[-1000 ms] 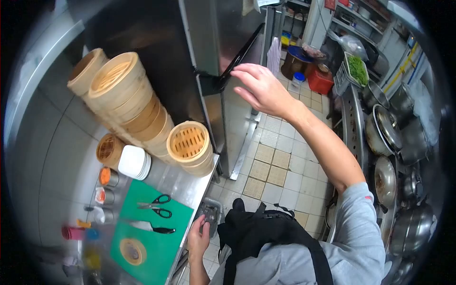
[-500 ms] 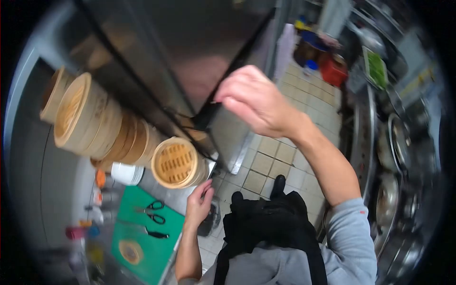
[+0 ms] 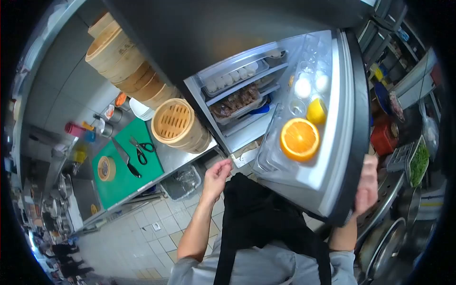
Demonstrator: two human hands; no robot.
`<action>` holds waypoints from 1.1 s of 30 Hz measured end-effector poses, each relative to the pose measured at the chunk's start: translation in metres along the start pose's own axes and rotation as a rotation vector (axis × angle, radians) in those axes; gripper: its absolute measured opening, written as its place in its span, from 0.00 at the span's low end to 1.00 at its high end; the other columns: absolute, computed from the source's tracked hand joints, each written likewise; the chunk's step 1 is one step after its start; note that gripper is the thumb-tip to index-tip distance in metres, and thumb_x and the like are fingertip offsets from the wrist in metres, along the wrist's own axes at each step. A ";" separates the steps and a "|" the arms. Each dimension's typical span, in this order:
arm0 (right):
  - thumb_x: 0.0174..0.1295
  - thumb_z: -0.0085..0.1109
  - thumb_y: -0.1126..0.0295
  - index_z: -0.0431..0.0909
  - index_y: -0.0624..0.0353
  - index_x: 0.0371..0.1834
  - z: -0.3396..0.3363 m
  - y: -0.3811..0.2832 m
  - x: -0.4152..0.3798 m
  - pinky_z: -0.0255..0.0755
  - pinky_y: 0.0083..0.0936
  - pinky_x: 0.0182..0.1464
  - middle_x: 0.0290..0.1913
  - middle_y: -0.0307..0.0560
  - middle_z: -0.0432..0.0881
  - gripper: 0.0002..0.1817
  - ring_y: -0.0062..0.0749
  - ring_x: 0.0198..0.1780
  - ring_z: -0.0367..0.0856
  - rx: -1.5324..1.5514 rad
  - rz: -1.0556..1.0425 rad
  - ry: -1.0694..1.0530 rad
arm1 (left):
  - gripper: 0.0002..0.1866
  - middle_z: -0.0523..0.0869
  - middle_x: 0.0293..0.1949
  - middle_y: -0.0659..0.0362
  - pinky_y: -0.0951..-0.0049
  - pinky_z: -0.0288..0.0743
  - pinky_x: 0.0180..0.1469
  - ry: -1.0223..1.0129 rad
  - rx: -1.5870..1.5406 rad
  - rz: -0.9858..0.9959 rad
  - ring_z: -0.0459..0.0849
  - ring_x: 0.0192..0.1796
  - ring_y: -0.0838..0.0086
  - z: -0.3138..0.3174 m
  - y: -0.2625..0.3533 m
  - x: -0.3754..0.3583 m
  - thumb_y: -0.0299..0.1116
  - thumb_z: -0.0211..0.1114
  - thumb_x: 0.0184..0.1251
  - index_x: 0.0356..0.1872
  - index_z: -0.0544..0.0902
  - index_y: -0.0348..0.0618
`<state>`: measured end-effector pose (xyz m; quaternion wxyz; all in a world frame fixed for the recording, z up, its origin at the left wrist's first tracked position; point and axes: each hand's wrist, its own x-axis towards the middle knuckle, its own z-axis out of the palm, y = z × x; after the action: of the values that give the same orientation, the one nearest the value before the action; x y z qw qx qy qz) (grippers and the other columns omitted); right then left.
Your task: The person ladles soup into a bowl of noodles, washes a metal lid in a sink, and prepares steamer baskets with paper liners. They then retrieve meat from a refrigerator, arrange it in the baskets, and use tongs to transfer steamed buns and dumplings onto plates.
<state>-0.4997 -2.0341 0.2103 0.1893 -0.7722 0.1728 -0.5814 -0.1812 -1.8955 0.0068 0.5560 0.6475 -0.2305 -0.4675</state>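
The fridge door (image 3: 349, 156) stands open, and my right hand (image 3: 366, 185) has its fingers wrapped round the outer edge. Inside the door, a cut orange half (image 3: 299, 139) sits beside a yellow lemon (image 3: 316, 111), with white eggs (image 3: 303, 88) behind. On the fridge shelves are a tray of white rounded items (image 3: 230, 79) and a container of brown food (image 3: 236, 101). My left hand (image 3: 218, 176) is in front of the opening with its fingers curled together; anything between them cannot be made out.
Bamboo steamers (image 3: 173, 124) stand stacked on the steel counter at left. A green cutting board (image 3: 110, 150) holds a knife (image 3: 126, 159), scissors (image 3: 141, 151) and a roll of tape (image 3: 106, 168). Pans (image 3: 382, 251) line the right side, near a tray of greens (image 3: 419, 164).
The fridge door has swung open, showing the shelves inside. My right hand has moved down and right with the door. The view has shifted.
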 end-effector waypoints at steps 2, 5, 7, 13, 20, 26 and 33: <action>0.64 0.50 0.61 0.67 0.54 0.24 -0.021 0.005 -0.012 0.66 0.47 0.56 0.31 0.45 0.74 0.13 0.41 0.42 0.68 0.167 0.084 0.162 | 0.16 0.86 0.54 0.58 0.70 0.80 0.54 0.040 -0.114 -0.047 0.85 0.53 0.72 0.020 -0.002 0.013 0.35 0.62 0.78 0.60 0.81 0.39; 0.66 0.49 0.61 0.64 0.48 0.24 -0.063 0.014 -0.024 0.67 0.46 0.61 0.28 0.39 0.68 0.13 0.36 0.42 0.65 0.362 0.166 0.326 | 0.17 0.84 0.55 0.57 0.69 0.83 0.54 0.095 -0.362 -0.108 0.85 0.55 0.71 0.045 0.012 0.054 0.33 0.60 0.78 0.62 0.77 0.38; 0.69 0.49 0.61 0.65 0.50 0.27 -0.086 0.014 -0.033 0.68 0.48 0.63 0.31 0.40 0.71 0.12 0.37 0.46 0.70 0.540 0.306 0.494 | 0.17 0.84 0.53 0.57 0.70 0.82 0.54 0.137 -0.371 -0.065 0.84 0.54 0.72 0.057 0.022 0.088 0.33 0.61 0.78 0.62 0.77 0.38; 0.75 0.47 0.49 0.62 0.62 0.76 -0.161 0.023 -0.194 0.59 0.46 0.78 0.75 0.54 0.66 0.34 0.44 0.76 0.64 0.186 0.951 1.223 | 0.19 0.84 0.52 0.55 0.72 0.80 0.53 0.090 -0.167 0.089 0.83 0.53 0.72 0.083 0.064 0.173 0.31 0.61 0.75 0.63 0.77 0.35; 0.72 0.59 0.63 0.70 0.65 0.70 -0.091 0.009 -0.276 0.64 0.37 0.70 0.69 0.48 0.74 0.27 0.38 0.70 0.70 0.100 1.315 0.688 | 0.21 0.84 0.54 0.55 0.73 0.80 0.54 0.082 -0.135 -0.019 0.83 0.55 0.71 0.053 0.037 0.185 0.32 0.63 0.74 0.64 0.76 0.34; 0.73 0.59 0.68 0.80 0.65 0.59 0.012 0.027 -0.265 0.71 0.24 0.60 0.54 0.43 0.84 0.16 0.28 0.57 0.80 0.124 1.513 -0.076 | 0.20 0.83 0.57 0.55 0.73 0.80 0.57 0.032 -0.166 -0.117 0.82 0.56 0.72 0.041 0.035 0.149 0.31 0.61 0.77 0.65 0.75 0.35; 0.71 0.58 0.63 0.75 0.66 0.64 0.170 0.187 -0.094 0.74 0.36 0.57 0.54 0.60 0.82 0.23 0.51 0.55 0.81 0.068 0.729 -0.401 | 0.21 0.83 0.59 0.56 0.72 0.78 0.60 -0.103 -0.070 -0.134 0.82 0.58 0.72 0.034 0.029 0.126 0.33 0.62 0.78 0.67 0.74 0.37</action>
<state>-0.3695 -2.1349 -0.0034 0.4380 -0.7517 0.3751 -0.3201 -0.1472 -2.0236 -0.0083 0.5333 0.6167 -0.1984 -0.5440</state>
